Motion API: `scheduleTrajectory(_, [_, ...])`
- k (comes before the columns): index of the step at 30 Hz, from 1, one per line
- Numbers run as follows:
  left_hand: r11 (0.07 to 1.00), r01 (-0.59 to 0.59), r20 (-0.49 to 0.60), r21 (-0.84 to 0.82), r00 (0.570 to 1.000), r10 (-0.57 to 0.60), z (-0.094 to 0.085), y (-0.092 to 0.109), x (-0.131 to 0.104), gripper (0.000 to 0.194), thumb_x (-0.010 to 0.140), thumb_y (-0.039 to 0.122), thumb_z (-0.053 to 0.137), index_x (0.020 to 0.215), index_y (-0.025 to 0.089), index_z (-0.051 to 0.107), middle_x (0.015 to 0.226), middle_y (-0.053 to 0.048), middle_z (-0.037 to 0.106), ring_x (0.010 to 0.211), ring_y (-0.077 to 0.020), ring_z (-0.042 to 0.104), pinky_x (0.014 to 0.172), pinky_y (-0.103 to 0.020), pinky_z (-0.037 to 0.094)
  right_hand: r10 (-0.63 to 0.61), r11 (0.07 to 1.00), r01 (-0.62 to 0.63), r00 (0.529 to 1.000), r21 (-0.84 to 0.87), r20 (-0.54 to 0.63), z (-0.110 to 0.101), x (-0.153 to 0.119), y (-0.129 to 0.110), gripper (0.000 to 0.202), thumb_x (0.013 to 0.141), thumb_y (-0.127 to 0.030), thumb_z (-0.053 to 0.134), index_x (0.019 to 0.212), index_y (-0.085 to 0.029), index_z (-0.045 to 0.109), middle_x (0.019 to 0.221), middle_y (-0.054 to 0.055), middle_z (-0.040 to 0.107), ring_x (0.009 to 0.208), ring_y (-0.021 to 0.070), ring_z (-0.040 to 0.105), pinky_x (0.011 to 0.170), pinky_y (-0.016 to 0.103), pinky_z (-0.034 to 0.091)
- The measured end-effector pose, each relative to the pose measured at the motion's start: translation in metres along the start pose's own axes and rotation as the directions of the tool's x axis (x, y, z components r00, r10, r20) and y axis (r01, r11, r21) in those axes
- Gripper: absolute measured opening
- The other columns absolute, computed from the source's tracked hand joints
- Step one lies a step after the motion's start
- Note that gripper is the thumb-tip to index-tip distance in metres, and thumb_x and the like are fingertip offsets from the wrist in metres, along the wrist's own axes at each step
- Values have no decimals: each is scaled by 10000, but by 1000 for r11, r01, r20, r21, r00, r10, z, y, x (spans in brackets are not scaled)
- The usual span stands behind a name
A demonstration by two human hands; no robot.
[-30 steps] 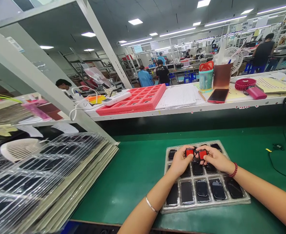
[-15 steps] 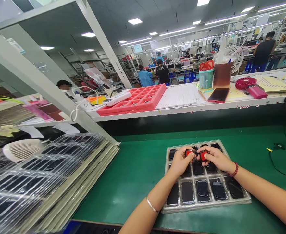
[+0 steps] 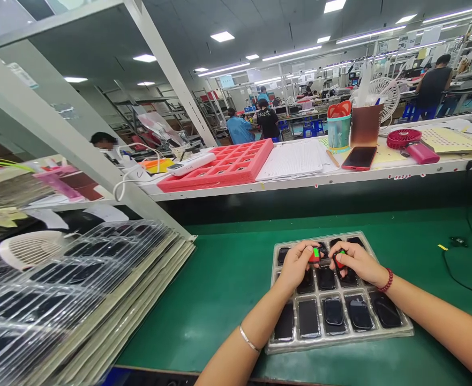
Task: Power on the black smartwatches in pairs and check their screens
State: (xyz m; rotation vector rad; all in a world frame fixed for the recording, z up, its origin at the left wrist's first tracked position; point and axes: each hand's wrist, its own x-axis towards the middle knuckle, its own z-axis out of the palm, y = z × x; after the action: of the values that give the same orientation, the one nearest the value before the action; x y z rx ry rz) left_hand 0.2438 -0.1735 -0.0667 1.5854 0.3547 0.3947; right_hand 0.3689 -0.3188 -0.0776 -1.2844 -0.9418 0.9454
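Note:
My left hand [image 3: 297, 265] pinches a small black smartwatch body [image 3: 315, 254] whose lit screen shows green and red. Close beside it, my right hand [image 3: 358, 260] is closed on a second smartwatch body [image 3: 341, 259], its screen also lit green and red and partly covered by my thumb. Both are held just above a clear plastic tray [image 3: 320, 341]. Dark, rounded-corner devices lie in the tray's compartments, such as the one in the front row [image 3: 334, 311]. My hands hide some of the back compartments.
Stacked clear trays [image 3: 139, 300] of similar devices stand at left on the green bench [image 3: 219, 279]. Above the bench, a shelf carries a red foam tray [image 3: 255, 171], papers [image 3: 290, 161], a phone [image 3: 359, 157] and a cup [image 3: 339, 132]. A black cable [image 3: 456, 279] lies at right.
The two smartwatch bodies have moved slightly apart. Their screens, mostly red before, now show green as well. Both hands still hold them above the tray.

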Motion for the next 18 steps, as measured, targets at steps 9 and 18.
scheduleTrajectory(9, [1000,-27,55,-9,998,28,1,-3,1,285,811,279,497,1071,178,556,930,-53,623,654,-125,609,498,-195,421,-8,1000,8,1000,-21,4,1,0,-1,205,792,-343,581,885,-163,548,689,10,635,476,80,513,462,214,465])
scheduleTrajectory(18, [998,-44,62,-36,997,46,3,-4,-1,370,729,110,530,1093,171,533,985,-59,616,817,-146,613,681,-244,501,-52,999,52,999,8,12,-1,2,5,257,788,-250,585,1015,-181,487,868,30,616,583,91,572,559,243,493])
